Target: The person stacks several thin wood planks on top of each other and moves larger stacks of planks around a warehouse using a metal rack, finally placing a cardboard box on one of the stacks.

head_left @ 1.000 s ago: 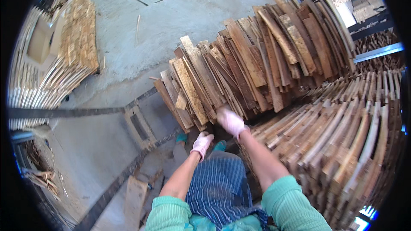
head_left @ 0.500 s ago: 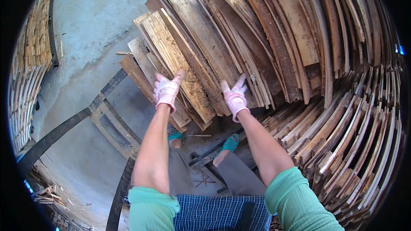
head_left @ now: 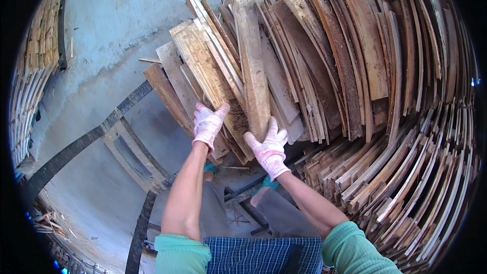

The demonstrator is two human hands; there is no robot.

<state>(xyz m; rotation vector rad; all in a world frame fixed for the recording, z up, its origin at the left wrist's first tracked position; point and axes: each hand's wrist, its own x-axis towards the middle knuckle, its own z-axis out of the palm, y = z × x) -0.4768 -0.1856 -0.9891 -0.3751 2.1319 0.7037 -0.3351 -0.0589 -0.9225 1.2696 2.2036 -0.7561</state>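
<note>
My left hand [head_left: 209,123], in a pink-and-white knit glove, grips the left edge of a rough, pale wooden board [head_left: 205,63] near its lower end. Its thumb lies on the board's face; the other fingers are partly hidden at the edge. My right hand [head_left: 270,152], gloved alike, holds the near end of a long narrow wooden plank [head_left: 251,56], with the thumb on one side and fingers on the other. This plank stands out from the leaning row of boards [head_left: 319,45] and crosses over those behind it.
More boards are stacked at the right [head_left: 390,177]. Black metal bars [head_left: 66,157] form a frame at the left, joined to a pale crosspiece [head_left: 134,152]. Another wood stack [head_left: 38,61] stands far left. Wood scraps [head_left: 48,223] lie at lower left; my feet are below the boards.
My right hand has taken hold of the long plank's near end, and the plank has swung more upright, its top moving right. My left hand has shifted slightly right and nearer along the board.
</note>
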